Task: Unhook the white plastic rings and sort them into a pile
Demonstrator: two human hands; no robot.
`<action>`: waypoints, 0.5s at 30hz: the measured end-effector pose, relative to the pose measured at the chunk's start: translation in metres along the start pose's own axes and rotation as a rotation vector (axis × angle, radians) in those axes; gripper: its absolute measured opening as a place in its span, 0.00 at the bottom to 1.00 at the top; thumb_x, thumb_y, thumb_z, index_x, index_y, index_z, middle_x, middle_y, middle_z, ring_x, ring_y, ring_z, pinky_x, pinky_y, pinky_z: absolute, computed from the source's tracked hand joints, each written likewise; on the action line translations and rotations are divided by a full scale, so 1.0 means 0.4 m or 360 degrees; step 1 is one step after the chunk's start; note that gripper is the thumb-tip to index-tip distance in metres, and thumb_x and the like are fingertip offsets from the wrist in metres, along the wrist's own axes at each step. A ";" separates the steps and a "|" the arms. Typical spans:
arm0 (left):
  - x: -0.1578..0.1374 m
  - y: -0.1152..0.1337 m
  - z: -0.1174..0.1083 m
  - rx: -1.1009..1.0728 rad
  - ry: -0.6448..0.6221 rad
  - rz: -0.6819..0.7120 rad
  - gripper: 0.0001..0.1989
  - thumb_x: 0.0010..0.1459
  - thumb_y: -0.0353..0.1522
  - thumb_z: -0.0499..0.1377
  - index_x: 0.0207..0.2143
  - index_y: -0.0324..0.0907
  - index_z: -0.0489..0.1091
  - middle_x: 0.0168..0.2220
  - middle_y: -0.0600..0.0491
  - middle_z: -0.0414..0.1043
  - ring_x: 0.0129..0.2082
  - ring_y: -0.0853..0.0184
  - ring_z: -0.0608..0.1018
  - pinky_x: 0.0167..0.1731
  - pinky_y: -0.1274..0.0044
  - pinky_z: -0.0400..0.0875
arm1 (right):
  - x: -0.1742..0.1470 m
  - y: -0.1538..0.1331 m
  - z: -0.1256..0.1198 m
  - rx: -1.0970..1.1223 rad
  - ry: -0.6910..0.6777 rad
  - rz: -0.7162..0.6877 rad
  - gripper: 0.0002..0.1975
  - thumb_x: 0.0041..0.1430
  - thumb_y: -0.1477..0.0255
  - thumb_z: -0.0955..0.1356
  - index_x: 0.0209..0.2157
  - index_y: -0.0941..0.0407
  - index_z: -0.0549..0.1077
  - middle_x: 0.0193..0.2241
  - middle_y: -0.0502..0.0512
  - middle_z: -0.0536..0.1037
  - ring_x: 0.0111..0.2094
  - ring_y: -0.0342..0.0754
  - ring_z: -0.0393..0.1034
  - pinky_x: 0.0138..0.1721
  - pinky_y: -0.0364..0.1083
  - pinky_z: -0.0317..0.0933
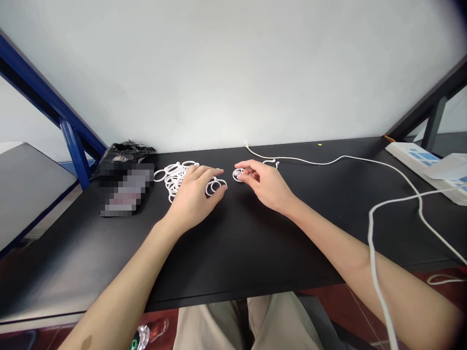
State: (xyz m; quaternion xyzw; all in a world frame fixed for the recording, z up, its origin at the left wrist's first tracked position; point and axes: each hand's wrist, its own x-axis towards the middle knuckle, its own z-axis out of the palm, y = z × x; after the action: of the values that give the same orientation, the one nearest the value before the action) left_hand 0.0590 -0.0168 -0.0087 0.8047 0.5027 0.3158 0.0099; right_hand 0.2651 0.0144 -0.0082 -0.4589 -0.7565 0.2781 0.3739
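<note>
A pile of thin white rings (174, 176), some with a small knob, lies on the black table (233, 233) left of the middle. My left hand (195, 194) is open over the right side of this pile, its thumb and fingers apart. A few rings (215, 186) show between its thumb and forefinger. My right hand (264, 182) is closed in a pinch on a single white ring (237, 174), just right of the left fingertips. Part of that ring is hidden by the fingers. Behind the right hand a looped white piece (270, 161) lies partly covered.
At the left lie a crumpled black bag (126, 151) and a blurred-out dark packet (127, 192). A white cable (343, 158) runs across the right side, near a white-and-blue box (425, 163). A pale wall (233, 73) stands behind, and a blue frame (69, 141) at the left.
</note>
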 end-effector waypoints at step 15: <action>-0.004 0.015 0.003 -0.0295 -0.0156 -0.0112 0.19 0.59 0.40 0.60 0.51 0.45 0.67 0.45 0.50 0.75 0.44 0.59 0.74 0.44 0.68 0.70 | -0.027 -0.048 0.018 0.0717 -0.0242 -0.0053 0.13 0.62 0.61 0.67 0.43 0.54 0.74 0.38 0.52 0.78 0.33 0.44 0.73 0.37 0.47 0.70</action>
State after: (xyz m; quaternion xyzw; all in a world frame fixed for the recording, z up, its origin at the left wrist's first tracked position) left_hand 0.0640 -0.0205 -0.0085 0.7966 0.4981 0.3207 0.1201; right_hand 0.2531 -0.0040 -0.0009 -0.3290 -0.7089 0.4674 0.4132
